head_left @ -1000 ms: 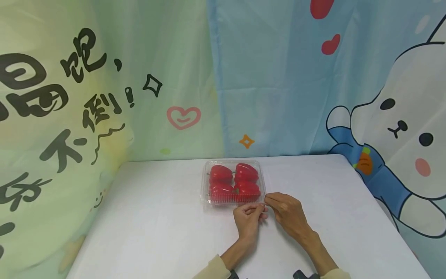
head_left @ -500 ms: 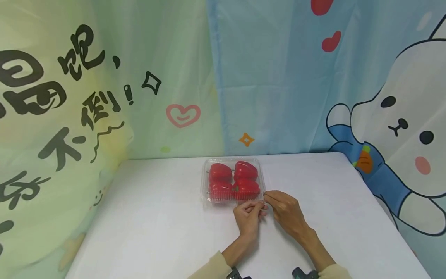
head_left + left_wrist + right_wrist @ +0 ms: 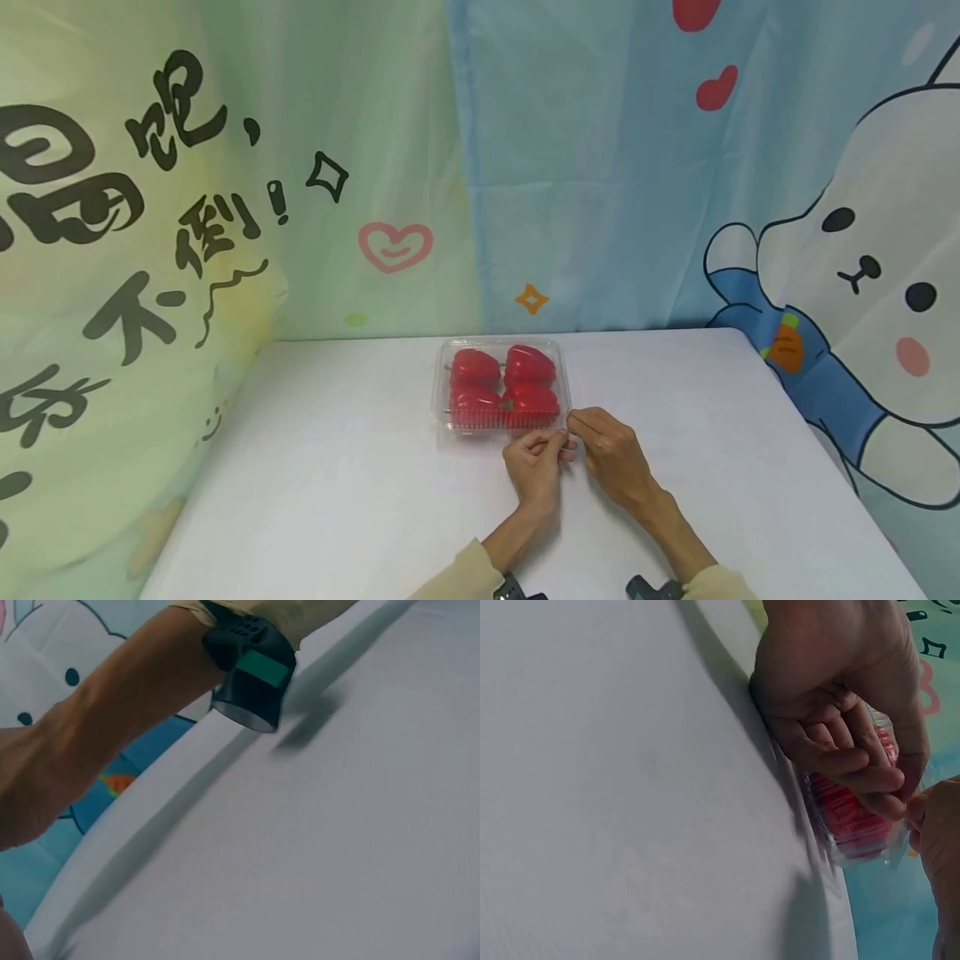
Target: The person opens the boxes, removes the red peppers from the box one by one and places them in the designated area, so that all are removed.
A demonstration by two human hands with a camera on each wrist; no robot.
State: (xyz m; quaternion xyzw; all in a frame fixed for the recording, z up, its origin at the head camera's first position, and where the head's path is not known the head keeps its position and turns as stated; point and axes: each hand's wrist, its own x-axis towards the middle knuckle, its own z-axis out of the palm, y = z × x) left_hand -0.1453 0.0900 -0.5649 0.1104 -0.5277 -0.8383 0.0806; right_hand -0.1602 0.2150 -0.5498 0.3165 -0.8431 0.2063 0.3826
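A Narrow Hold, Easily Lost

The likeliest mishap was a slip: the clear plastic box (image 3: 440,398) looked thin and slick, and only fingertips met it at one corner. A pull there, unmatched on the other side, could have skidded or tipped the box, rolling the four red peppers (image 3: 474,367) inside against one wall. Too sharp a tug might have creased or split the rim.

The box sat flat near the far edge of the white table (image 3: 337,467), just beyond the left hand (image 3: 534,467) and to the left of the right hand (image 3: 613,458). Its near right corner lay at both sets of fingertips. Each hand had thumb and forefinger drawn together — apparently pinching the rim close to that corner, though the plastic between them was too fine to make out.
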